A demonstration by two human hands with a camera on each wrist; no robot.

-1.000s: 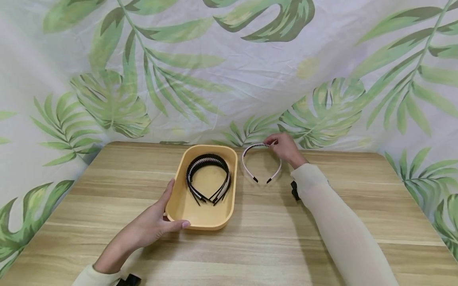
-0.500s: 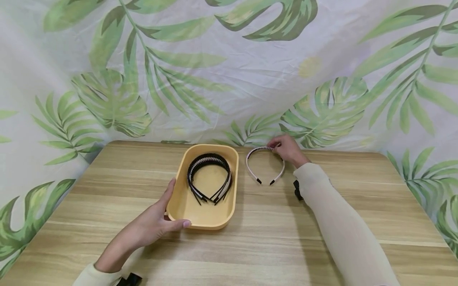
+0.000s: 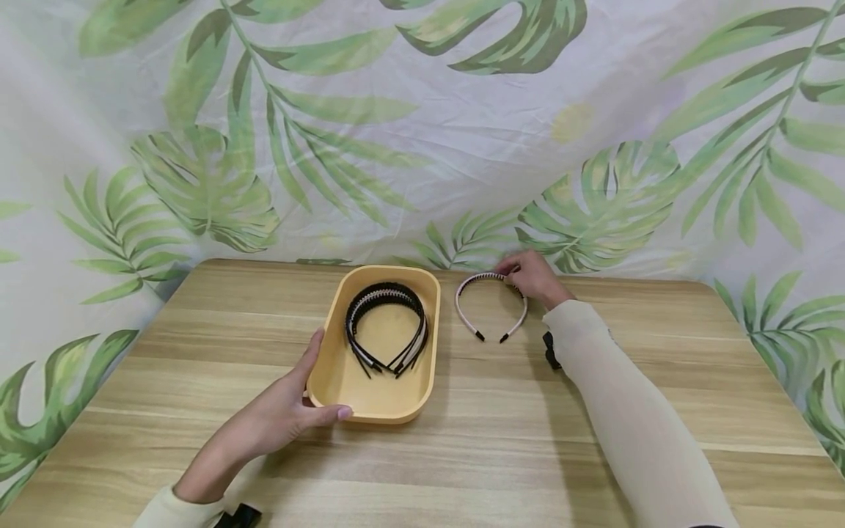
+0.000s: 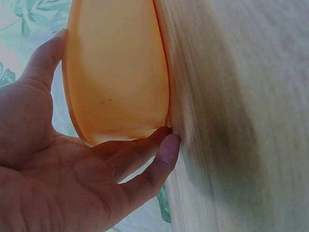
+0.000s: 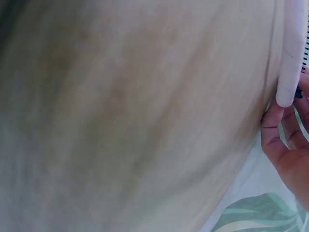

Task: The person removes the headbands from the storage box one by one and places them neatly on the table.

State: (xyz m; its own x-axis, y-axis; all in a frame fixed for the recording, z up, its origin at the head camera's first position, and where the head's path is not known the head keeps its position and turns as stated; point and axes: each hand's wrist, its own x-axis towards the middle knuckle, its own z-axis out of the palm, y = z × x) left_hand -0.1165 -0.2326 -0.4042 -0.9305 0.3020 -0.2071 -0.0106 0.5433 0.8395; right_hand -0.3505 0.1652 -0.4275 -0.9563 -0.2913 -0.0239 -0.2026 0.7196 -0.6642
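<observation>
My left hand [image 3: 280,411] grips the near-left corner of a yellow plastic bin [image 3: 386,400], its thumb at the front rim and the fingers along the left side. In the left wrist view, the hand [image 4: 91,169] spans the end of the bin [image 4: 116,72]. Several black and whitish headbands [image 3: 385,295] lie stacked inside, their ends toward me. To the right of the bin, my right hand [image 3: 533,279] pinches the upper right of a pale pink headband [image 5: 292,53] with black tips and inner teeth. Fingertips of the right hand [image 5: 287,140] meet its band close over the tabletop.
The wood-grain table [image 3: 462,469] runs back to a hanging leaf-print cloth [image 3: 370,169], right behind the bin and the right hand. A black device [image 3: 239,516] is strapped at the left wrist, another [image 3: 551,350] at the right.
The right hand and pale pink headband have shifted slightly right and toward me, mostly in the first half second. The left hand keeps hold of the bin.
</observation>
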